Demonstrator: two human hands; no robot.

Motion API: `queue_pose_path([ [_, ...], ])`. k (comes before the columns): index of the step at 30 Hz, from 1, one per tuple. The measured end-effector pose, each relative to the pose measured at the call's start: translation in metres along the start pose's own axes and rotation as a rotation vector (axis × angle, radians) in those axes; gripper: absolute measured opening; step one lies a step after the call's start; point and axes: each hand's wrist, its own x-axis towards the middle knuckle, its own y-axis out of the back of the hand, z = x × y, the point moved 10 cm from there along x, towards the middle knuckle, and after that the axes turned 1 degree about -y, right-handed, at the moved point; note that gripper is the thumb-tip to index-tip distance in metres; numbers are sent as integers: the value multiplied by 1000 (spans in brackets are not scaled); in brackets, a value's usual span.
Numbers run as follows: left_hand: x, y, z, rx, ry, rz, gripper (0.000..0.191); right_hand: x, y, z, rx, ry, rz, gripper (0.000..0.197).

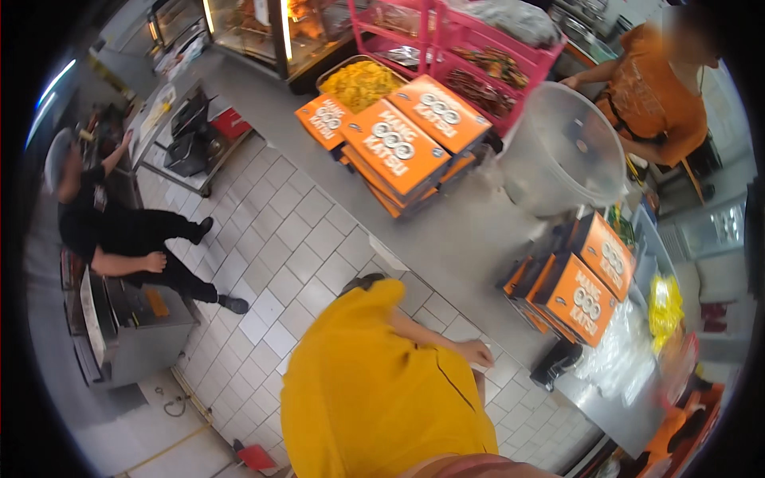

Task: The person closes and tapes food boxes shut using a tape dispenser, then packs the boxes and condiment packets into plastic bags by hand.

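Note:
My left hand (476, 354) hangs low in front of my yellow shirt (382, 382), its fingers curled; whether they hold anything cannot be made out. My right hand is out of view. Beyond it runs a steel counter (334, 161). Orange printed cardboard boxes (394, 143) are stacked there, and a second stack of such boxes (577, 296) stands nearer my hand. Between the stacks a large translucent plastic tub (562, 149) is tilted, its mouth towards me. Behind the first stack lies a tray of yellow food (361, 83).
A co-worker in an orange shirt (663, 95) stands across the counter at the tub. Another person in black (119, 221) stands on the tiled floor (299, 239) to the left. Pink racks (484, 60) with food and a lit glass display cabinet (269, 30) line the counter's far side.

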Motion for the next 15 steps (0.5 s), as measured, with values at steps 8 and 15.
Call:
queue_pose_path([
  [8,-256,322,348,803,-778,701,15,-85,-336,-349,-267,1185,-314,15],
  [15,-284,450,398,1168,-557,1274,43,-19,-356,-362,-87,877,-111,20],
])
